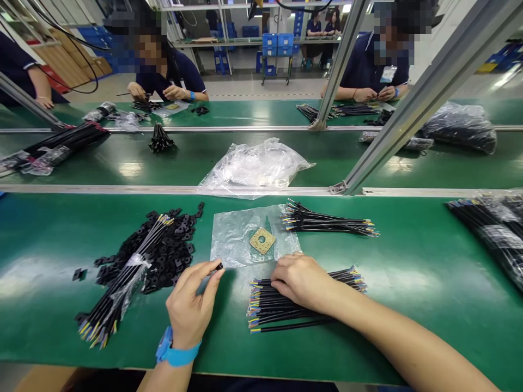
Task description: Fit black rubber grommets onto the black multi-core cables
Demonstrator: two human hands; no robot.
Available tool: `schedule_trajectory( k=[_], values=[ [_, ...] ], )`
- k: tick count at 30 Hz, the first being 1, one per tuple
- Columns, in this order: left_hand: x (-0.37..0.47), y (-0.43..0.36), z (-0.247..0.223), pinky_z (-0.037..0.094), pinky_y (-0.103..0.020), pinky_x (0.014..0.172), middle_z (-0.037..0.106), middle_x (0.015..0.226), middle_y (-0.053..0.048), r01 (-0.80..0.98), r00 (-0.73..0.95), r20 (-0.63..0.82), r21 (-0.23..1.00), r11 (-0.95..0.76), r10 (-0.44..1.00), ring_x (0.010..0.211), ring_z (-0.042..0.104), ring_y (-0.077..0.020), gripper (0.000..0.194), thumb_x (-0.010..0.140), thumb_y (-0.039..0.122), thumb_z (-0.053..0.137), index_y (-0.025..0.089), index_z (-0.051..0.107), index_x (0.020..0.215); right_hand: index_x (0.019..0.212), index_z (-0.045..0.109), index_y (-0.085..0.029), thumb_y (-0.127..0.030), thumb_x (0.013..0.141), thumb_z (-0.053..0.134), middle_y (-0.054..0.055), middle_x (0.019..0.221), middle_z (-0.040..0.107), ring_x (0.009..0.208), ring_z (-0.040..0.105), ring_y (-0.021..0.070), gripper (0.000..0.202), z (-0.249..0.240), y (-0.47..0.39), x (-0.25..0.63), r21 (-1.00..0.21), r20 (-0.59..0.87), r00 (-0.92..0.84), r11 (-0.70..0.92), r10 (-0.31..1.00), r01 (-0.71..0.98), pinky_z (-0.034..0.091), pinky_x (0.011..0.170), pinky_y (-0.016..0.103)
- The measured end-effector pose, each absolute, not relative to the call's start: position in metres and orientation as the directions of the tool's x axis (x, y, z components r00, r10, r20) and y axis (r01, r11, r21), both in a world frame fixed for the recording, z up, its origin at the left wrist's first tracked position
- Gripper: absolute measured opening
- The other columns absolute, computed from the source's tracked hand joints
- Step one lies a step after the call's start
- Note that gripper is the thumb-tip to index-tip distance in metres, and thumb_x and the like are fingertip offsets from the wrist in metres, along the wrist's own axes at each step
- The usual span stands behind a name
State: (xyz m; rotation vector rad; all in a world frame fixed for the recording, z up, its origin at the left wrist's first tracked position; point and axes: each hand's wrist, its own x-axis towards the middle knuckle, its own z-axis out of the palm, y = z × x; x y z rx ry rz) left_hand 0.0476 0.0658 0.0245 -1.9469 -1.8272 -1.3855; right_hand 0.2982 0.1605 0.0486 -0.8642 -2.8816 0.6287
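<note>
My left hand [191, 305], a blue band at its wrist, pinches a small black plastic piece [219, 267] between thumb and fingertips. My right hand [300, 280] lies over a row of short black cables [281, 313] with coloured wire ends, its fingers curled down at the far side of the row onto a cable; the fingertips are partly hidden. Left of my left hand, a tied bundle of cables [128, 275] rests across a heap of small black plastic parts [174, 247]. Between and beyond my hands, a yellowish square with a round hole [254, 241] lies on a clear plastic bag [229, 231].
Another stack of cables [330, 222] lies behind my right hand. Bagged cables [496, 228] sit at the far right. A metal rail [163, 189] crosses behind the work area, with a slanting post [392, 120] and crumpled plastic bags [261, 163] beyond. Co-workers sit opposite.
</note>
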Motion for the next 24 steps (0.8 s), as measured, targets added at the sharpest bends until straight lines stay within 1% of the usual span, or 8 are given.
schedule_trajectory(
  k=[2, 6, 8, 11, 14, 20, 22, 24],
  values=[
    [0.046, 0.064, 0.022, 0.058, -0.03, 0.083, 0.077, 0.095, -0.004, 0.838, -0.155, 0.657, 0.482, -0.254, 0.738, 0.084, 0.073, -0.0173, 0.014, 0.094, 0.017, 0.071, 0.021, 0.074, 0.107, 0.089, 0.075, -0.018, -0.02, 0.096, 0.069, 0.006, 0.087, 0.074, 0.084, 0.069, 0.0201, 0.009, 0.051, 0.16, 0.299, -0.433, -0.036, -0.826, 0.737, 0.562, 0.52, 0.051, 0.081, 0.031],
    [0.044, 0.063, 0.02, 0.059, -0.031, 0.082, 0.077, 0.095, -0.004, 0.835, -0.163, 0.641, 0.494, -0.241, 0.75, 0.084, 0.073, -0.018, 0.014, 0.094, 0.018, 0.071, 0.022, 0.075, 0.107, 0.096, 0.071, -0.021, -0.018, 0.099, 0.064, 0.002, 0.088, 0.074, 0.075, 0.068, 0.015, 0.008, 0.049, 0.169, 0.304, -0.579, 0.045, -0.749, 0.628, 0.661, 0.52, 0.052, 0.073, 0.025],
    [0.044, 0.063, 0.019, 0.06, -0.031, 0.082, 0.077, 0.095, -0.004, 0.83, -0.169, 0.635, 0.505, -0.239, 0.754, 0.083, 0.073, -0.018, 0.014, 0.094, 0.02, 0.071, 0.022, 0.076, 0.107, 0.102, 0.069, -0.021, -0.018, 0.101, 0.06, 0.001, 0.089, 0.075, 0.074, 0.07, 0.0146, 0.01, 0.043, 0.176, 0.305, -0.58, 0.077, -0.706, 0.607, 0.704, 0.543, 0.053, 0.071, 0.025],
    [0.044, 0.062, 0.017, 0.06, -0.031, 0.082, 0.077, 0.095, -0.005, 0.817, -0.17, 0.62, 0.523, -0.242, 0.766, 0.084, 0.074, -0.0179, 0.014, 0.094, 0.021, 0.072, 0.022, 0.076, 0.107, 0.109, 0.068, -0.02, -0.016, 0.103, 0.056, 0.005, 0.098, 0.076, 0.087, 0.072, 0.0185, 0.014, 0.031, 0.184, 0.304, -0.515, 0.109, -0.681, 0.627, 0.724, 0.584, 0.056, 0.08, 0.029],
    [0.044, 0.061, 0.016, 0.061, -0.031, 0.084, 0.077, 0.096, -0.005, 0.807, -0.175, 0.598, 0.542, -0.234, 0.782, 0.085, 0.074, -0.0181, 0.014, 0.095, 0.022, 0.071, 0.023, 0.077, 0.107, 0.109, 0.07, -0.019, -0.015, 0.102, 0.055, 0.008, 0.102, 0.073, 0.096, 0.07, 0.0217, 0.017, 0.022, 0.185, 0.302, -0.427, 0.13, -0.69, 0.668, 0.712, 0.609, 0.056, 0.089, 0.033],
    [0.044, 0.06, 0.015, 0.06, -0.029, 0.083, 0.077, 0.097, -0.005, 0.786, -0.179, 0.582, 0.57, -0.24, 0.793, 0.085, 0.074, -0.017, 0.014, 0.094, 0.023, 0.072, 0.023, 0.077, 0.107, 0.11, 0.071, -0.019, -0.007, 0.099, 0.052, 0.01, 0.105, 0.07, 0.096, 0.067, 0.0207, 0.026, 0.02, 0.18, 0.301, -0.266, 0.14, -0.715, 0.722, 0.685, 0.639, 0.057, 0.084, 0.03],
    [0.043, 0.059, 0.014, 0.06, -0.029, 0.082, 0.076, 0.097, -0.004, 0.759, -0.212, 0.554, 0.612, -0.221, 0.805, 0.082, 0.073, -0.016, 0.015, 0.093, 0.022, 0.073, 0.022, 0.077, 0.108, 0.11, 0.072, -0.019, -0.005, 0.098, 0.052, 0.009, 0.102, 0.071, 0.094, 0.067, 0.021, 0.027, 0.021, 0.179, 0.301, -0.22, 0.133, -0.724, 0.733, 0.677, 0.644, 0.056, 0.082, 0.03],
    [0.042, 0.059, 0.013, 0.061, -0.03, 0.081, 0.076, 0.097, -0.004, 0.706, -0.265, 0.499, 0.683, -0.187, 0.825, 0.08, 0.073, -0.0155, 0.016, 0.092, 0.024, 0.074, 0.022, 0.078, 0.108, 0.111, 0.073, -0.019, -0.004, 0.097, 0.054, 0.009, 0.099, 0.072, 0.091, 0.067, 0.0214, 0.028, 0.022, 0.178, 0.302, -0.18, 0.126, -0.735, 0.744, 0.666, 0.643, 0.056, 0.08, 0.03]
  ],
)
